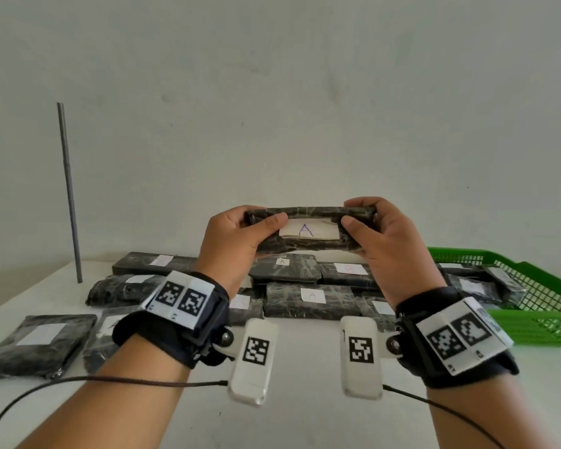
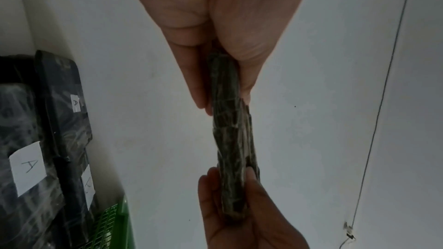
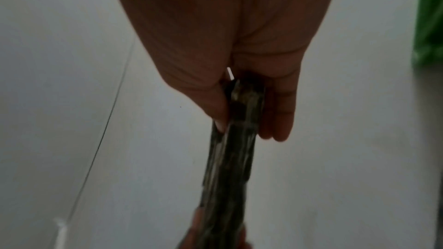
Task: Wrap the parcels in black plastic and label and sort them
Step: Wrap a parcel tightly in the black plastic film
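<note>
A flat parcel [image 1: 308, 243] wrapped in black plastic is held up above the table, its white label [image 1: 308, 231] marked "A" facing me. My left hand [image 1: 240, 241] grips its left end, thumb on the front beside the label. My right hand [image 1: 379, 241] grips the right end the same way. In the left wrist view the parcel [image 2: 230, 139] shows edge-on between my left hand [image 2: 215, 54] and my right hand [image 2: 239, 215]. The right wrist view shows the parcel [image 3: 230, 158] edge-on in my right hand [image 3: 239, 63].
Several wrapped, labelled parcels [image 1: 305, 299] lie on the white table [image 1: 305, 422] below my hands, with more at the left [image 1: 36, 345]. A green mesh basket [image 1: 531, 296] holding parcels stands at the right. A grey metal rod [image 1: 69, 196] stands upright at the back left. Cables trail from both wrists.
</note>
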The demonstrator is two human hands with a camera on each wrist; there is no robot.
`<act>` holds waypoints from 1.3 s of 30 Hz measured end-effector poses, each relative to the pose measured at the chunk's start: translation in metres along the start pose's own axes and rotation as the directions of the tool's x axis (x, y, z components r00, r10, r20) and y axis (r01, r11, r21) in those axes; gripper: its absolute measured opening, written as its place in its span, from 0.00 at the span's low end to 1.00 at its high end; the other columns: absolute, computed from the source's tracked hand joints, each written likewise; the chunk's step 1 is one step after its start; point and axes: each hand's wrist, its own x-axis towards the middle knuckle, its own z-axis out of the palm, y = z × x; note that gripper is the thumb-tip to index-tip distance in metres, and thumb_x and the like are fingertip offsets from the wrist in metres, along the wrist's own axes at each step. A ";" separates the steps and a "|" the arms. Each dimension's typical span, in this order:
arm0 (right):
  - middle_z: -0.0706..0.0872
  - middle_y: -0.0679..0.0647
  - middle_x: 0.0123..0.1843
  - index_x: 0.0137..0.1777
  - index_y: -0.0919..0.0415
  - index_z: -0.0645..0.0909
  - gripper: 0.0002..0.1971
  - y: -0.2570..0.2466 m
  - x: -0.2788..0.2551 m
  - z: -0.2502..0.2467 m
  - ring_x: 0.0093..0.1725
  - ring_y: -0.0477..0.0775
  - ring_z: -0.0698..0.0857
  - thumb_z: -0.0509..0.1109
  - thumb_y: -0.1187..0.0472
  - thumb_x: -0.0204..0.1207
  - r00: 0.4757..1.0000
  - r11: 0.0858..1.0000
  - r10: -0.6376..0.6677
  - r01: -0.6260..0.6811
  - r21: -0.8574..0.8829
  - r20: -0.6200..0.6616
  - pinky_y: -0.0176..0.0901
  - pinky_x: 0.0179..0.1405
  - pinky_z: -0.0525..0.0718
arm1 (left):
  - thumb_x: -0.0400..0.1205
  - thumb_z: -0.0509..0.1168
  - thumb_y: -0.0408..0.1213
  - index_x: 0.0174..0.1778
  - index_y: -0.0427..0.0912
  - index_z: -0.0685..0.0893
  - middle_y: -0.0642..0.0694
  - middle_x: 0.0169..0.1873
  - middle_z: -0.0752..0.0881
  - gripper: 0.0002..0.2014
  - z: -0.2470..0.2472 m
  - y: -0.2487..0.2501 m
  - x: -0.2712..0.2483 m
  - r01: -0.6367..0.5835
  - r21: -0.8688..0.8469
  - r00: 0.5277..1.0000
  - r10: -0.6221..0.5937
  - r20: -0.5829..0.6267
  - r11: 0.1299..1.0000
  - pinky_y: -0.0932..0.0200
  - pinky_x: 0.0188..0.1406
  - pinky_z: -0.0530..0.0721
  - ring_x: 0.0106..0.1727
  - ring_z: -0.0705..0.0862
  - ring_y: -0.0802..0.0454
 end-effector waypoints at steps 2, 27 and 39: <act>0.94 0.50 0.51 0.66 0.50 0.83 0.12 0.006 -0.001 -0.007 0.50 0.50 0.93 0.75 0.60 0.85 1.000 0.984 -0.012 0.007 -0.177 -0.027 0.49 0.59 0.91 | 0.74 0.81 0.38 0.49 0.38 0.92 0.39 0.46 0.95 0.12 0.006 -0.010 0.001 0.013 -0.005 1.000 -0.013 -0.008 1.000 0.46 0.57 0.92 0.51 0.94 0.42; 0.94 0.53 0.41 0.46 0.58 0.82 0.20 0.002 -0.007 0.028 0.42 0.53 0.93 0.88 0.49 0.70 0.983 0.999 -0.049 0.049 -0.006 -0.176 0.50 0.43 0.92 | 0.74 0.79 0.41 0.55 0.33 0.89 0.39 0.45 0.95 0.19 0.018 -0.011 0.000 -0.025 -0.050 0.997 0.029 0.069 0.998 0.51 0.51 0.90 0.48 0.95 0.44; 0.94 0.61 0.48 0.51 0.54 0.79 0.24 -0.006 -0.011 0.014 0.49 0.67 0.92 0.90 0.47 0.67 0.988 0.995 -0.070 0.059 -0.079 -0.139 0.57 0.47 0.90 | 0.82 0.75 0.33 0.46 0.43 0.81 0.44 0.42 0.94 0.08 0.019 0.000 -0.009 -0.108 0.042 0.987 0.102 0.128 0.993 0.41 0.56 0.92 0.51 0.95 0.43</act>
